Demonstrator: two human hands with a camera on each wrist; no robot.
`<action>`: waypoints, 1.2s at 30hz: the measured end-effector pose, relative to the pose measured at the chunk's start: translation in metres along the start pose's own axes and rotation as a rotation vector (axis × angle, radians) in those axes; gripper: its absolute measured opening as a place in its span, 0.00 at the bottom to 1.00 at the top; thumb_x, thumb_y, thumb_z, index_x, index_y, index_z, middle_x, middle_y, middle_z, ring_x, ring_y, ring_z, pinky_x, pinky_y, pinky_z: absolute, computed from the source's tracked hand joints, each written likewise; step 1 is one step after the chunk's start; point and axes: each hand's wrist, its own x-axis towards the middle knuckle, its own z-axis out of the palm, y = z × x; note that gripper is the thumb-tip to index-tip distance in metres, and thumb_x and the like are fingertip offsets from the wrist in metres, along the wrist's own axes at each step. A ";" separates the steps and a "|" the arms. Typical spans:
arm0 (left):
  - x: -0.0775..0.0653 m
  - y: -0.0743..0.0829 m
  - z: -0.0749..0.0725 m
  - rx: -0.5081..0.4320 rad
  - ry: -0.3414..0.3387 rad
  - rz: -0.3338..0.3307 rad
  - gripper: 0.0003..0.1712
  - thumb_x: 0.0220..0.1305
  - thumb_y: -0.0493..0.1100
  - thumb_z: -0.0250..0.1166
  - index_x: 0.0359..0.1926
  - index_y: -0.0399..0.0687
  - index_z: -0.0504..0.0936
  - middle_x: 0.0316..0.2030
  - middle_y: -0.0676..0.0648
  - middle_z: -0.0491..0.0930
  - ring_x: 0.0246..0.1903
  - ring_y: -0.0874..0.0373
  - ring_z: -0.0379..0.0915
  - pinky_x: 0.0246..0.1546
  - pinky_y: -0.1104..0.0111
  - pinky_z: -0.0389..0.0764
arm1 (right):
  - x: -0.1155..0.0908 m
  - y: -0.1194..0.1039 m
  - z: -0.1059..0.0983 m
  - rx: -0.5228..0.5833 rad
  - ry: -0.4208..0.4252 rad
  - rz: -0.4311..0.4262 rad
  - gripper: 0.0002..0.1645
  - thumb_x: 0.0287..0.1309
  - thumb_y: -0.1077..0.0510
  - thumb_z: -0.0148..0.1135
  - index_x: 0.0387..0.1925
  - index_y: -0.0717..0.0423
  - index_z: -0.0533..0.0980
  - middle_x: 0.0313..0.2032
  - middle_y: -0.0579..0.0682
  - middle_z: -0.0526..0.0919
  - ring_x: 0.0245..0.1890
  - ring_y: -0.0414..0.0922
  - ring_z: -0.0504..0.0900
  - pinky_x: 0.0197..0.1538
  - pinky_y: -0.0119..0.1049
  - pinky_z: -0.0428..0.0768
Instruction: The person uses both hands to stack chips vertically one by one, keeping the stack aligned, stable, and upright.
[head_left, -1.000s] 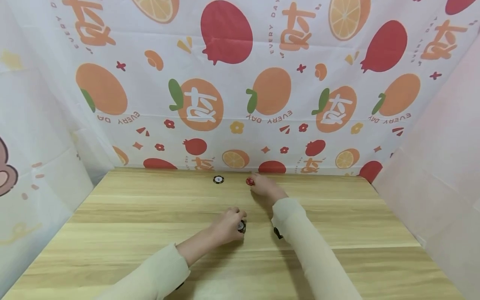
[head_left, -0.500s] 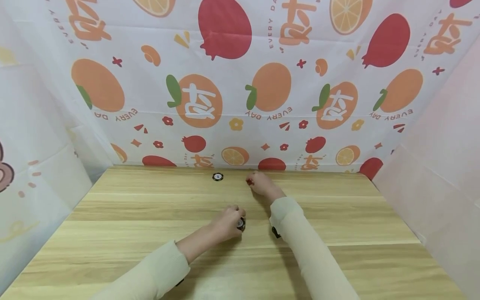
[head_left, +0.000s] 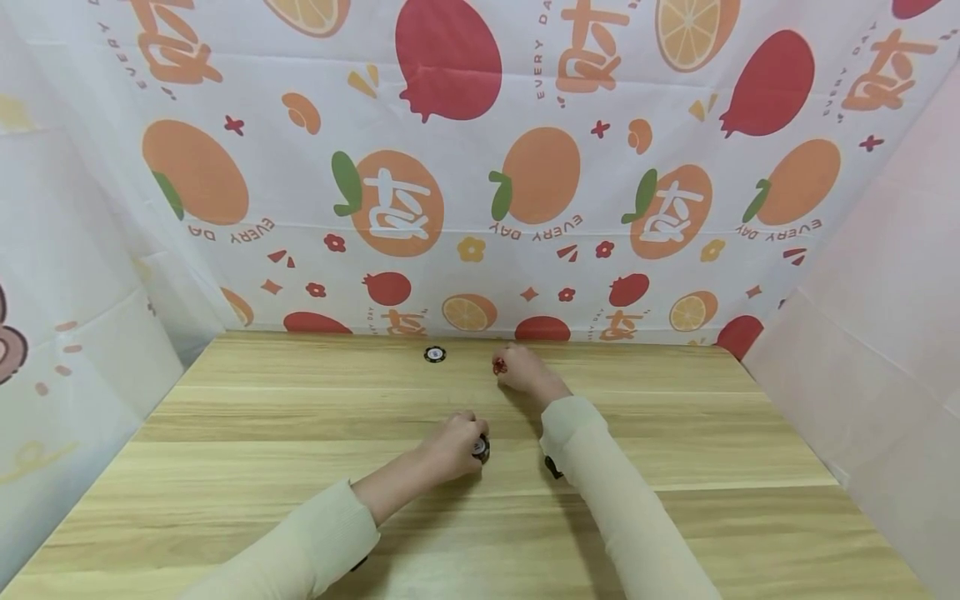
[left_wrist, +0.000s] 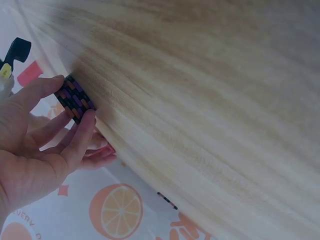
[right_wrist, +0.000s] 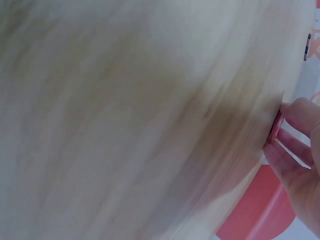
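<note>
In the head view, my left hand [head_left: 453,447] grips a stack of black poker chips [head_left: 481,448] near the middle of the table. The left wrist view shows the stack [left_wrist: 74,98] edge-on, with purple and orange edge marks, between thumb and fingers close to the wood. Farther back, my right hand [head_left: 522,369] pinches a red poker chip [head_left: 500,366] near the table's back edge. Thumb and fingertips sit on opposite sides of the red chip [right_wrist: 276,126] in the right wrist view. Fingers cover part of both held things.
One black poker chip [head_left: 435,354] with a white centre lies flat near the back edge, left of the right hand. The wooden table [head_left: 285,433] meets a fruit-print cloth [head_left: 472,200] at the back. Pale cloth [head_left: 885,358] hangs at both sides.
The right fingers have closed further on the red chip, and less of its face shows than a second ago. The left hand and stack stay almost in place. The head view has shifted slightly.
</note>
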 end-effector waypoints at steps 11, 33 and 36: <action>0.000 0.001 0.000 -0.020 -0.006 0.002 0.20 0.36 0.32 0.72 0.35 0.35 0.78 0.30 0.41 0.73 0.32 0.48 0.72 0.33 0.61 0.76 | -0.008 0.004 -0.001 0.042 0.002 -0.015 0.05 0.50 0.62 0.60 0.32 0.54 0.77 0.33 0.47 0.69 0.32 0.42 0.67 0.36 0.33 0.69; -0.002 -0.002 0.001 -0.048 -0.016 -0.035 0.27 0.36 0.31 0.72 0.41 0.31 0.73 0.34 0.38 0.73 0.36 0.46 0.71 0.38 0.58 0.75 | -0.035 -0.017 -0.022 0.076 -0.024 -0.177 0.13 0.53 0.59 0.63 0.42 0.56 0.79 0.38 0.48 0.74 0.35 0.41 0.71 0.39 0.33 0.72; -0.002 -0.002 0.001 -0.072 -0.025 -0.065 0.27 0.35 0.30 0.72 0.41 0.32 0.71 0.35 0.37 0.73 0.37 0.44 0.72 0.39 0.57 0.75 | -0.041 -0.021 -0.024 0.058 -0.010 -0.231 0.13 0.52 0.59 0.63 0.41 0.57 0.79 0.36 0.48 0.73 0.33 0.40 0.71 0.38 0.32 0.72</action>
